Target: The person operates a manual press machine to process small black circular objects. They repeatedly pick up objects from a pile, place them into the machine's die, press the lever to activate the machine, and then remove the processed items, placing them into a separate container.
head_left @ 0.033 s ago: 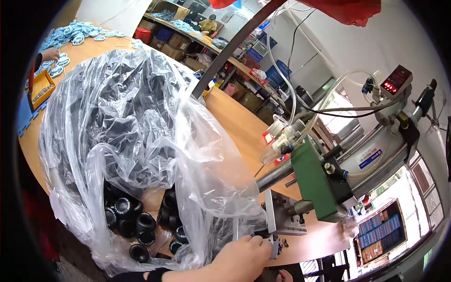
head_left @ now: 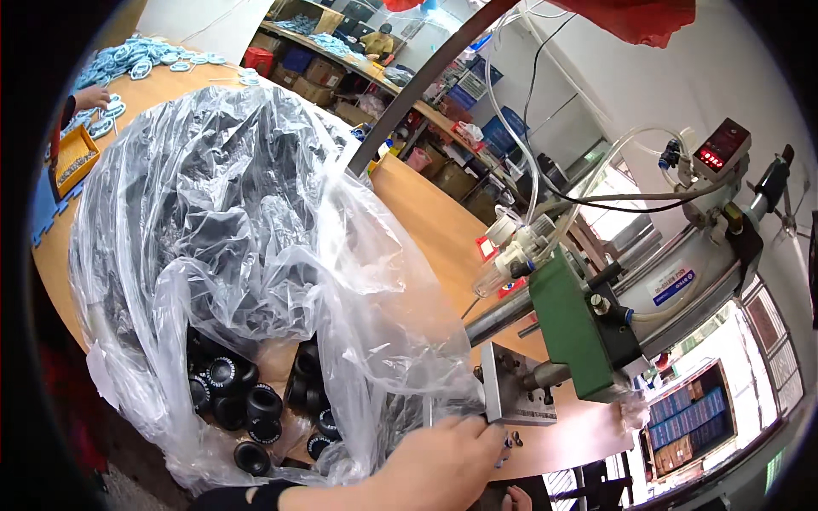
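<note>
My left hand (head_left: 452,460) reaches in from the lower edge to the foot of a green bench press (head_left: 575,328). Its fingers are curled together beside the press's steel block (head_left: 515,392); whatever they grip is hidden behind the hand. Of my right hand (head_left: 515,500) only a few fingertips show at the bottom edge, so its grip is cut off from sight. Left of my left hand, a large clear plastic bag (head_left: 366,289) lies open at its near side, showing several round black parts (head_left: 264,402) with pale lettering on their faces.
Small dark pieces (head_left: 515,439) lie by the press. Hoses and a red-lit display box (head_left: 722,149) are above it. Far left, another person's hand (head_left: 89,98) is among light-blue oval pieces (head_left: 141,64), near a yellow bin (head_left: 77,160) of small parts. Shelving stands behind.
My left hand has shifted slightly up and to the right, and its fingers now cover the small metal piece at the press's foot. The bag and black parts stay put.
</note>
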`<action>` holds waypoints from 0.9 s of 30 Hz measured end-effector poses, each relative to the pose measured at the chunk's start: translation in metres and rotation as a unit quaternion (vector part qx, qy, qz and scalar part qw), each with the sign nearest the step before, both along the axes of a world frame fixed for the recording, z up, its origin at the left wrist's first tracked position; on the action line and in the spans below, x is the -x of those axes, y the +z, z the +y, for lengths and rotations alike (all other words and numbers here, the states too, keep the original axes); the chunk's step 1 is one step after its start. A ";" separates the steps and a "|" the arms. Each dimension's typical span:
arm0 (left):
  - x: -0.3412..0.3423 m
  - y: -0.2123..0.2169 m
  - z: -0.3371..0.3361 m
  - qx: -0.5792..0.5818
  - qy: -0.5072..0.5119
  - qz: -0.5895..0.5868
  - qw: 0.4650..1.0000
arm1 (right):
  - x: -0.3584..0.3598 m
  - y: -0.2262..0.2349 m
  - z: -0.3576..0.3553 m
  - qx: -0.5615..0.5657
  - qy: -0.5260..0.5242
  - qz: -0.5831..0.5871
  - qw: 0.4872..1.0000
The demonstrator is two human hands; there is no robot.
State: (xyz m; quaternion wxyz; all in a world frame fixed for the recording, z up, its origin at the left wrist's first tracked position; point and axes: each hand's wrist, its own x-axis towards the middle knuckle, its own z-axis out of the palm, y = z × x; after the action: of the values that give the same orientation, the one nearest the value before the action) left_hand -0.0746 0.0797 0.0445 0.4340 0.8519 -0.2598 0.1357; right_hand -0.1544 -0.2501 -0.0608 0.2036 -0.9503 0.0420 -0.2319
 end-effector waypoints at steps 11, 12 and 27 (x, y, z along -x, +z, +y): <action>-0.172 0.132 -0.005 0.220 -0.008 -0.191 0.957 | -0.012 0.001 0.019 -0.012 0.017 0.011 1.000; -0.184 0.137 -0.017 0.199 -0.024 -0.169 0.965 | -0.007 -0.003 0.011 -0.012 0.010 0.012 1.000; -0.218 0.166 -0.032 0.188 -0.146 -0.060 0.969 | 0.001 -0.018 -0.012 -0.002 -0.012 0.002 1.000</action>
State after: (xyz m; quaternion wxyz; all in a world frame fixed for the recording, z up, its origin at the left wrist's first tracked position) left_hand 0.1434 0.0476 0.2104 0.5849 0.6983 -0.3767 0.1685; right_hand -0.1550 -0.2620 -0.0790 0.2022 -0.9498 0.0537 -0.2325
